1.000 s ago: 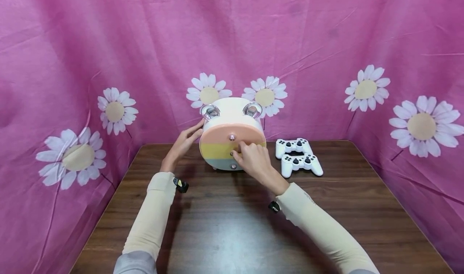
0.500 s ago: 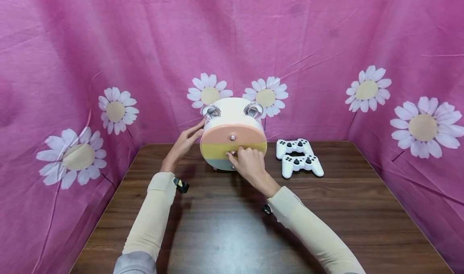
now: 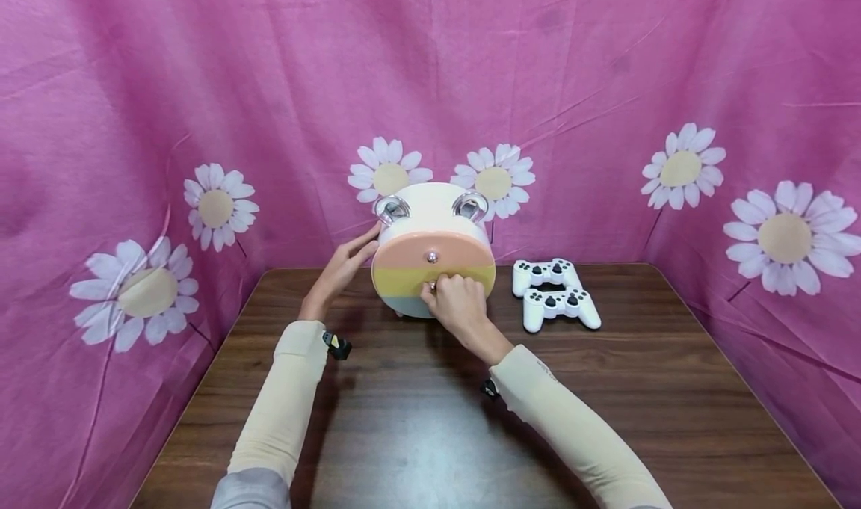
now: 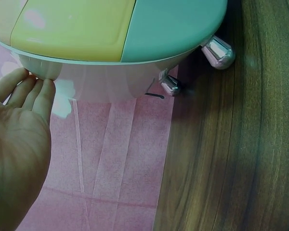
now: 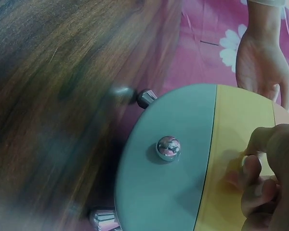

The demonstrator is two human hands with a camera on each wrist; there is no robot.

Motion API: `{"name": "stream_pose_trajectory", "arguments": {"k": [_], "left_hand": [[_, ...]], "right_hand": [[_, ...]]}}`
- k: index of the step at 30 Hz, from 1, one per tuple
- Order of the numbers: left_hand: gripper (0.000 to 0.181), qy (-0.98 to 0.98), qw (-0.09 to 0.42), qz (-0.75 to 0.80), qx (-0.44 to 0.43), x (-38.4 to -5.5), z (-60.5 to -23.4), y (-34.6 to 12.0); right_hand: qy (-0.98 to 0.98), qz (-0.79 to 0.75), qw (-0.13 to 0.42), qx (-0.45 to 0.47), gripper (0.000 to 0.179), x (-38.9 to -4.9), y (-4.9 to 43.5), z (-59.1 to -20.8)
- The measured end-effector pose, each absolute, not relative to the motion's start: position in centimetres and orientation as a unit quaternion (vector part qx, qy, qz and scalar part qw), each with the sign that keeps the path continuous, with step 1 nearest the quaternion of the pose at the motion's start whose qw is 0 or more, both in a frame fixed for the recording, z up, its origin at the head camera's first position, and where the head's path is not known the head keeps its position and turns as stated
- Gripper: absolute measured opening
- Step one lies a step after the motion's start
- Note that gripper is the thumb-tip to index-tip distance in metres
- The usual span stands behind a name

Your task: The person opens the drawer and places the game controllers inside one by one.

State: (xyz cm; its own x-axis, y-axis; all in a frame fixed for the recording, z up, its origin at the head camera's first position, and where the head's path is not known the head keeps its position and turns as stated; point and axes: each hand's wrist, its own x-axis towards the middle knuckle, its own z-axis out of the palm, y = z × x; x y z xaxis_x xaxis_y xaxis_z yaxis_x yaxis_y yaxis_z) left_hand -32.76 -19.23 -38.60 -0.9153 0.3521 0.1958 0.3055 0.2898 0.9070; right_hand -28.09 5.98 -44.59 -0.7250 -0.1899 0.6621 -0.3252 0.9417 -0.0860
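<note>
A small rounded white drawer cabinet (image 3: 430,204) stands on feet towards the back of the table. Its front has an orange drawer (image 3: 403,250), a yellow drawer (image 3: 395,279) and a teal drawer (image 5: 149,183), each flush with the others. Thumb and forefinger of my right hand (image 3: 460,306) pinch the yellow drawer's round knob, which the fingers mostly cover. My left hand (image 3: 338,271) touches the cabinet's left side with nearly straight fingers; the left wrist view shows its fingertips against the white wall. A shiny knob (image 5: 168,148) projects from the teal drawer.
Two white game controllers (image 3: 561,306) lie to the right of the cabinet, one in front of the other. A pink cloth (image 3: 430,83) with daisies hangs behind and beside the brown wooden table (image 3: 417,419). Silver feet (image 4: 218,52) hold up the cabinet.
My right hand has moved left onto the yellow drawer's knob and closed its fingers on it. The left hand has stayed against the cabinet's side.
</note>
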Motion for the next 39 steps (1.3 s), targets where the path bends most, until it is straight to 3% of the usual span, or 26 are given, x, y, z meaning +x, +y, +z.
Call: {"name": "stream_pose_trajectory", "arguments": {"k": [19,39], "left_hand": [[0.056,0.801,0.018,0.562,0.204,-32.9,-38.9,-19.3],[0.057,0.804,0.015,0.561,0.197,-32.8,-38.8,-19.1]], "right_hand": [[-0.92,0.089,0.352,0.147,0.052,-27.5,6.1,-44.8],[-0.904,0.083,0.375,0.189,0.051,-23.3,6.7,-44.8]]}}
